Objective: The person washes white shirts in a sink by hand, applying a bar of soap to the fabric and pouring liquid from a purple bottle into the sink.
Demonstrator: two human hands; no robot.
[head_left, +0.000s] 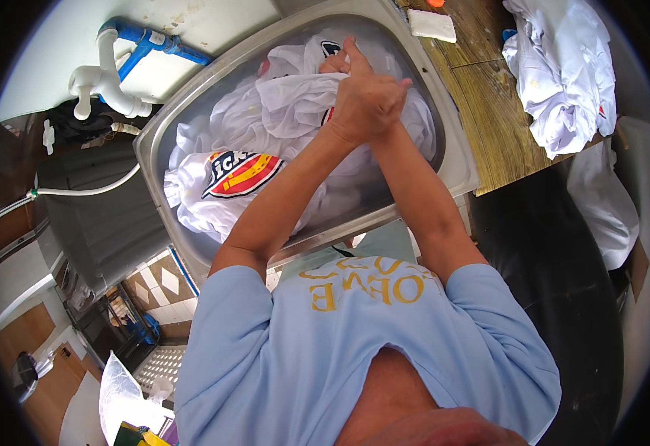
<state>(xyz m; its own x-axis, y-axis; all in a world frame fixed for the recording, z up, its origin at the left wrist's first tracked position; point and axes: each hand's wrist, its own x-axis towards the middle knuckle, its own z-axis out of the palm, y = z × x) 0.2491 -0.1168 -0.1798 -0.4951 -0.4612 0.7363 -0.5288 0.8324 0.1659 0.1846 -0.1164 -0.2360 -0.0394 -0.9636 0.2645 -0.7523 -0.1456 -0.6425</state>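
While both hands, left hand (340,63) and right hand (369,100), clench white wet cloth (280,111) inside the steel sink (154,149), more white shirts (563,67) lie on the wooden counter (488,111) at its right edge.

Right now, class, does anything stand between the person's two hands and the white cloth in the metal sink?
Nothing visible does. Both hands, the left hand and the right hand, are pressed together directly on the bunched white cloth inside the metal sink. Whether either hand actually grips a fold cannot be told.
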